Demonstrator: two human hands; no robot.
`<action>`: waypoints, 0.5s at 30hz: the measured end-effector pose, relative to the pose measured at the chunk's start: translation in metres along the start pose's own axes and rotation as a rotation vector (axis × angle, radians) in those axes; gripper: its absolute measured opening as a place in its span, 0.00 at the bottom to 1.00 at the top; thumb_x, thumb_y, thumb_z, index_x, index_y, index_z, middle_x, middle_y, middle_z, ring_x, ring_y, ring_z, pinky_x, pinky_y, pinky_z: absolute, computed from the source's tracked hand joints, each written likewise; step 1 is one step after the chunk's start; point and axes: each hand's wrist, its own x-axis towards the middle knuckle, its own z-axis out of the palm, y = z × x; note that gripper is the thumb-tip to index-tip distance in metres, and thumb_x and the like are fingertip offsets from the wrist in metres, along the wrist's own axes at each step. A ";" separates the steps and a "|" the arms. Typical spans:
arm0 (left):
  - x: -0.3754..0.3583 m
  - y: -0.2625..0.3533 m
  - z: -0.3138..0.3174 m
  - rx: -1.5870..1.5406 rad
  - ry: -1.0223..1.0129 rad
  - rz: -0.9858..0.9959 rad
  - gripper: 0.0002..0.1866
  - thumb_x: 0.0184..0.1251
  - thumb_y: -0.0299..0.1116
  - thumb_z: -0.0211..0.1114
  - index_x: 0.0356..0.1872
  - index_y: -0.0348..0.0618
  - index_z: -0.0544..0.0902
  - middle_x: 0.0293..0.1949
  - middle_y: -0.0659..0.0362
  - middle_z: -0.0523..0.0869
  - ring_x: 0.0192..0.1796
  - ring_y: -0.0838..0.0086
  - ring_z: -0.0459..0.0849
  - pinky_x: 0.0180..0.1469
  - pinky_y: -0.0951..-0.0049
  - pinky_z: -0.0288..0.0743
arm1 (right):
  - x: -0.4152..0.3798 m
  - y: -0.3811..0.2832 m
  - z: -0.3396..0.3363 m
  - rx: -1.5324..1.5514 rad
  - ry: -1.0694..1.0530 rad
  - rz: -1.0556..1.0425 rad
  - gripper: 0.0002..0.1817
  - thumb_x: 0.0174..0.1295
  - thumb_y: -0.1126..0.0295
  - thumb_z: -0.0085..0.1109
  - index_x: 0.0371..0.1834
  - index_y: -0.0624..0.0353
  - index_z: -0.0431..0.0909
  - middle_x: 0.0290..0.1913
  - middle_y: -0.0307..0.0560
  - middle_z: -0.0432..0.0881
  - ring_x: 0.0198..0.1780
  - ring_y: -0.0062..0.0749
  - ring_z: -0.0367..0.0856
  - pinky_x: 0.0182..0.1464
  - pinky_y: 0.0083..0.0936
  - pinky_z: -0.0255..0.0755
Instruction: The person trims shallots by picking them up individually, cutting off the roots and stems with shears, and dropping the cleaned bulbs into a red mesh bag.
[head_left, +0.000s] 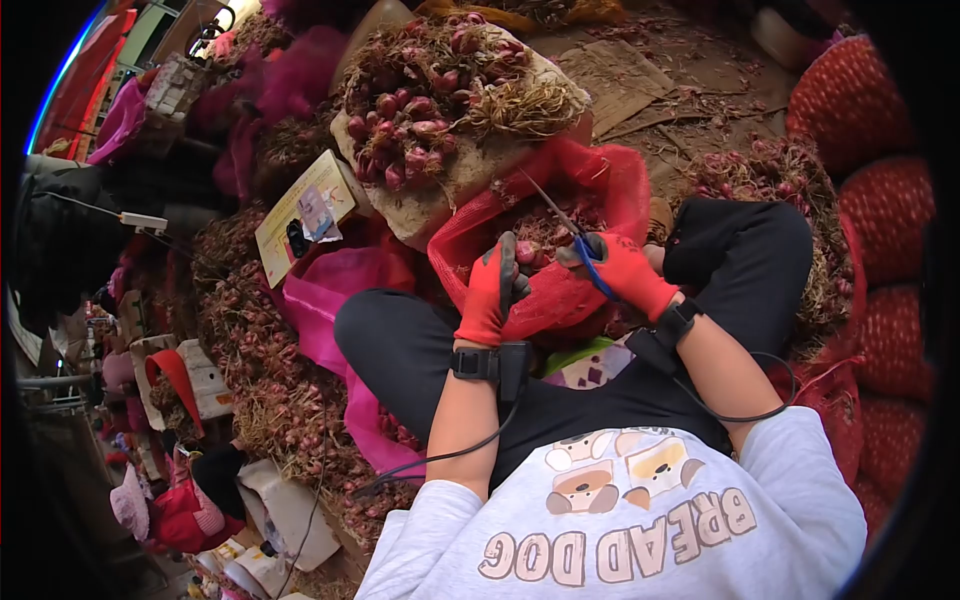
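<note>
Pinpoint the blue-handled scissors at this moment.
In the head view, the scissors are in the gloved right hand, angled over the open red mesh bag, to the right of the left hand.

Head-worn camera, facing forward and down, shirt [620, 530] closest, left hand [490, 290] and right hand [628, 272] a little farther off

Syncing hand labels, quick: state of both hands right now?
Left hand: closed, fingers curled; can't tell if it grips anything.
Right hand: closed on the blue-handled scissors, blades pointing away from the body.
</note>
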 end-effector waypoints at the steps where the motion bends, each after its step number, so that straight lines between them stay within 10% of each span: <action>1: -0.001 -0.003 0.004 0.049 -0.023 0.015 0.19 0.72 0.51 0.51 0.30 0.47 0.73 0.17 0.67 0.67 0.14 0.85 0.58 0.18 0.82 0.57 | 0.003 0.002 0.008 0.149 0.049 -0.090 0.21 0.58 0.50 0.61 0.39 0.60 0.79 0.33 0.49 0.84 0.33 0.39 0.83 0.34 0.35 0.73; 7: -0.001 -0.012 0.007 -0.085 -0.265 0.126 0.19 0.70 0.50 0.55 0.44 0.43 0.78 0.22 0.65 0.73 0.18 0.84 0.64 0.21 0.81 0.61 | 0.010 -0.012 0.000 0.996 -0.179 0.285 0.14 0.59 0.64 0.64 0.41 0.61 0.76 0.34 0.44 0.82 0.32 0.27 0.81 0.34 0.24 0.75; 9: -0.007 -0.010 0.010 0.398 -0.172 0.593 0.17 0.69 0.44 0.58 0.48 0.42 0.77 0.26 0.65 0.75 0.21 0.84 0.67 0.23 0.82 0.63 | 0.011 0.001 0.003 1.190 -0.188 0.326 0.13 0.60 0.66 0.61 0.43 0.62 0.76 0.34 0.45 0.82 0.31 0.26 0.81 0.33 0.21 0.75; 11: -0.005 -0.012 0.012 0.422 -0.163 0.590 0.15 0.68 0.38 0.59 0.51 0.41 0.77 0.29 0.66 0.77 0.24 0.85 0.69 0.25 0.82 0.65 | 0.011 0.010 0.008 1.359 -0.179 0.343 0.13 0.62 0.68 0.55 0.47 0.64 0.76 0.35 0.46 0.82 0.29 0.24 0.79 0.31 0.18 0.72; 13: 0.001 -0.016 0.020 -0.015 -0.246 0.116 0.15 0.67 0.30 0.60 0.53 0.40 0.76 0.33 0.65 0.78 0.27 0.85 0.72 0.28 0.83 0.68 | 0.008 0.011 0.008 1.307 -0.137 0.340 0.14 0.62 0.68 0.55 0.48 0.64 0.75 0.36 0.46 0.82 0.27 0.26 0.80 0.28 0.19 0.72; 15: -0.004 -0.022 0.027 -0.054 -0.262 0.206 0.15 0.64 0.23 0.59 0.53 0.39 0.75 0.36 0.64 0.79 0.30 0.84 0.74 0.32 0.84 0.69 | 0.005 0.013 0.009 1.251 -0.095 0.295 0.14 0.62 0.67 0.55 0.48 0.64 0.75 0.35 0.46 0.83 0.26 0.27 0.80 0.27 0.20 0.72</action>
